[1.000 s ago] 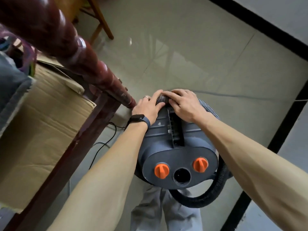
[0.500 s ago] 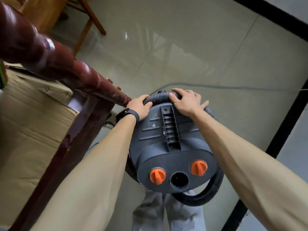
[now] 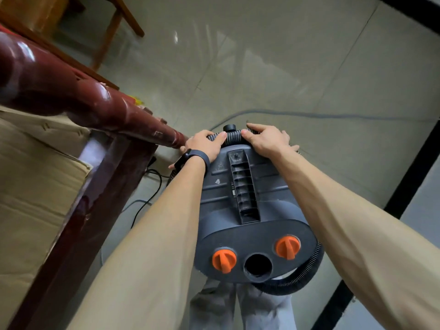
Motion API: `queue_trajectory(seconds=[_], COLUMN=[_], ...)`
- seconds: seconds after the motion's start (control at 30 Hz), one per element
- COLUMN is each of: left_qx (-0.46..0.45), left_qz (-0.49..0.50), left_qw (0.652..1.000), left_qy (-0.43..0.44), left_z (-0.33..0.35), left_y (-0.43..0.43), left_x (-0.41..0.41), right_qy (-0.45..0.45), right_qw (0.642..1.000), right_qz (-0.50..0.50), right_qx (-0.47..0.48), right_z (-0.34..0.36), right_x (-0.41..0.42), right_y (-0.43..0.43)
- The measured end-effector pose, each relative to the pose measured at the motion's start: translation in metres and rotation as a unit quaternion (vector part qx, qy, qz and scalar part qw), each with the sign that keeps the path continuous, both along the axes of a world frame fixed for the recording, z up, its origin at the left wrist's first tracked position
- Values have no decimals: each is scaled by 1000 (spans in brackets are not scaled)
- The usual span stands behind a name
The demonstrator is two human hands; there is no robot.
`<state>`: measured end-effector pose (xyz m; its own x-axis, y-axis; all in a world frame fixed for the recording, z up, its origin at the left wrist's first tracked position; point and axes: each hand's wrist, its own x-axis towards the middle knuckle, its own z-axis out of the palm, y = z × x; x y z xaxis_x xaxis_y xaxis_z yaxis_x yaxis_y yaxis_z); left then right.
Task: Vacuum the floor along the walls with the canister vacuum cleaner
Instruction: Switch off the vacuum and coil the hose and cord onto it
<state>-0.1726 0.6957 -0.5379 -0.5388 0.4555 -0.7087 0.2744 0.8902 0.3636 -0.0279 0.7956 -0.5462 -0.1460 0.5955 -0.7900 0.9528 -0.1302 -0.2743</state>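
Note:
A dark grey canister vacuum cleaner [image 3: 240,210] with two orange knobs and a round socket stands on the tiled floor in front of my legs. Its black ribbed hose [image 3: 295,282] loops round the body and passes over the far end. There my left hand [image 3: 204,145], a dark band on its wrist, holds the hose with thumb over it. My right hand [image 3: 266,139] lies on the hose beside it, fingers curled over the coil. A short black hose end [image 3: 229,127] sticks up between the two hands.
A dark red turned wooden post [image 3: 95,101] and bed frame [image 3: 95,198] stand close on the left, with cardboard [image 3: 31,186] behind. Black cables [image 3: 147,186] and a grey cord [image 3: 309,114] lie on the floor. Wooden chair legs [image 3: 114,27] are far left. A black skirting stripe [image 3: 409,172] marks the wall at right.
Both hands slid apart along the hose at the canister's far end, exposing a black hose end between them. The view shifted, so the canister sits lower and nearer.

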Motion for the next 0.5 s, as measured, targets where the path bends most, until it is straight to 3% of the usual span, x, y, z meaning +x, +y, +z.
queue_trajectory(seconds=[0.17,0.3,0.4,0.5], left_qx=[-5,88,133,97], left_qz=[22,58,24,-53], left_qw=[1000,992,984,981], left_qy=[-9,77,116,158], left_z=[6,16,21,31], left_y=[-2,-21,-47,-70], left_x=[2,13,17,21], right_qy=[-18,35,100,127], right_qw=[998,989,985,981], right_qz=[11,6,-33,28], right_qx=[66,145,138,144], right_z=[7,24,44,64], right_x=[-2,8,25,40], right_y=[-12,-29,-56,-110])
